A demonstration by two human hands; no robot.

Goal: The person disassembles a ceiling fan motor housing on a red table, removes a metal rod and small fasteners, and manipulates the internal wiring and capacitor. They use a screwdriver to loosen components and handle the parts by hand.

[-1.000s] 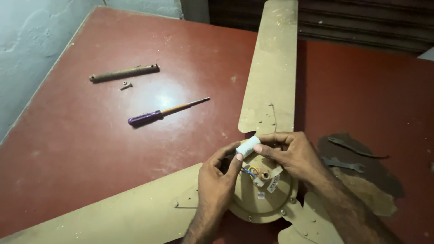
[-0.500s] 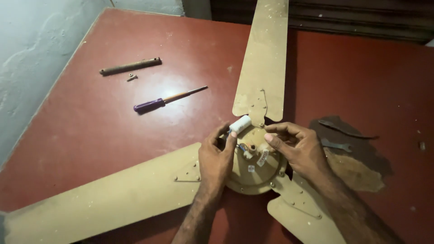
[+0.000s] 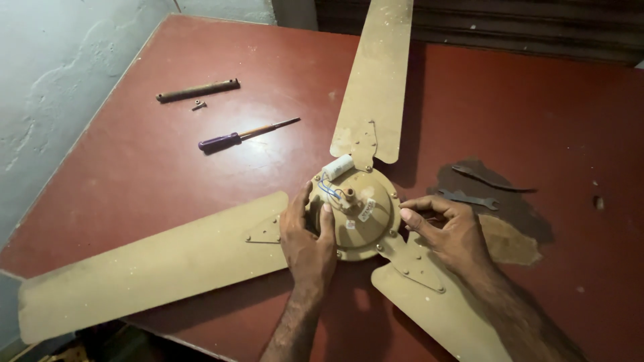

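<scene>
A tan three-bladed ceiling fan lies flat on a red table. Its round motor housing (image 3: 365,218) sits in the middle, with a white cylindrical capacitor (image 3: 337,167) and blue wires resting on its far edge. My left hand (image 3: 306,236) presses on the housing's left side, thumb and fingers against the rim. My right hand (image 3: 448,234) rests at the housing's right side with its fingers curled; I cannot tell whether it holds anything. One blade (image 3: 374,80) points away, another (image 3: 147,268) runs to the left, and the third (image 3: 436,308) passes under my right forearm.
A purple-handled screwdriver (image 3: 245,135) lies left of the far blade. Farther left lie a dark metal rod (image 3: 198,90) and a small screw (image 3: 198,105). Two flat spanners (image 3: 469,198) rest on a worn patch at the right. A grey wall borders the table's left edge (image 3: 80,141).
Both hands have let go of the white capacitor, which now rests on the housing's far edge. My left hand has dropped onto the housing and my right hand has moved to its right side.
</scene>
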